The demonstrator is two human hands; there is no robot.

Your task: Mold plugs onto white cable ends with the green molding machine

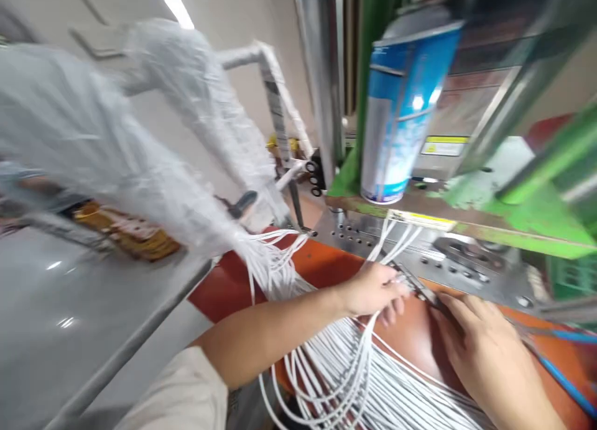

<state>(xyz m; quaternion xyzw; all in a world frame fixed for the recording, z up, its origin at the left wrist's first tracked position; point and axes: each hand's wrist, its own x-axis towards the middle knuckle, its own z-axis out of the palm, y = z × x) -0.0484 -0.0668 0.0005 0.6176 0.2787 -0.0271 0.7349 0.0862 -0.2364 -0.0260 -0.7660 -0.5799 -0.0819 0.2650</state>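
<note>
White cables (368, 355) run through my left hand (373, 290), whose fingers are closed around several of them beside a machine's metal plate. Some cable ends rise past the hand toward the machine. My right hand (485, 337) has its fingers curled over the near end of a narrow dark metal bar (426, 292). The bar's other end reaches to my left fingertips; blur hides whether they touch it. Below both hands, a thick layer of white cables (326, 349) lies over an orange-red work surface (326, 259).
A blue and white spray can (405, 113) stands on the machine's green ledge (527, 225), above the drilled metal plate (452, 265). Clear plastic wrap (140, 150) covers the cables' far length at left. A blue hose (564, 380) lies at right.
</note>
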